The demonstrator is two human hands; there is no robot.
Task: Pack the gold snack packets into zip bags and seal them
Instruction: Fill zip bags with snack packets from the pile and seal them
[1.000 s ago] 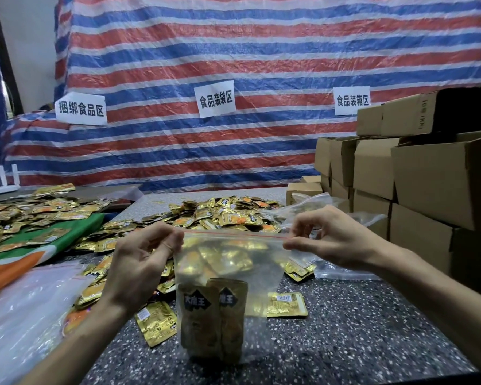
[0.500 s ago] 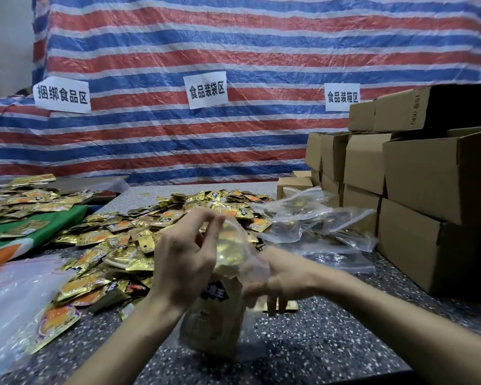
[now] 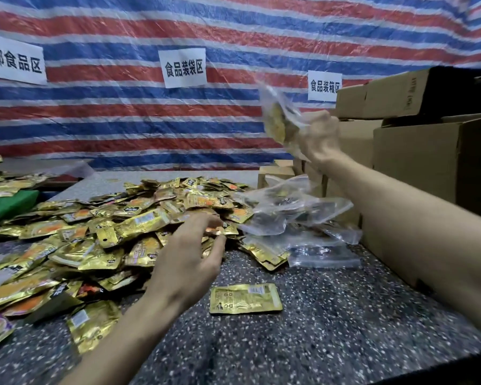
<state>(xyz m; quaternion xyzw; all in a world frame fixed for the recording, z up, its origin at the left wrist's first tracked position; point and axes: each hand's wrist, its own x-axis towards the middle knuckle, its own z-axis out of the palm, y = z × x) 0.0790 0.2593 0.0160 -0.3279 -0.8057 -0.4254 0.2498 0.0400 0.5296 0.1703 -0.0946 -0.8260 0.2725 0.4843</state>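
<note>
Lifted off the table (image 3: 331,345), the filled zip bag (image 3: 278,123) is now going up, right of the packet pile (image 3: 109,234), toward the cardboard boxes (image 3: 428,168), with the right hand (image 3: 320,137) gripping it. The left hand (image 3: 189,254) is reaching over the pile, fingers spread and empty; the next bag is probably beginning.

Gold foil snack packets (image 3: 139,223) carry orange patches and black marks. The woven plastic tarpaulin (image 3: 122,120) is striped red, blue and white. The stone tabletop (image 3: 331,343) is dark grey, flecked white. The cardboard boxes (image 3: 428,168) are plain brown. The clear plastic zip bag (image 3: 278,123) shows gold inside.
</note>
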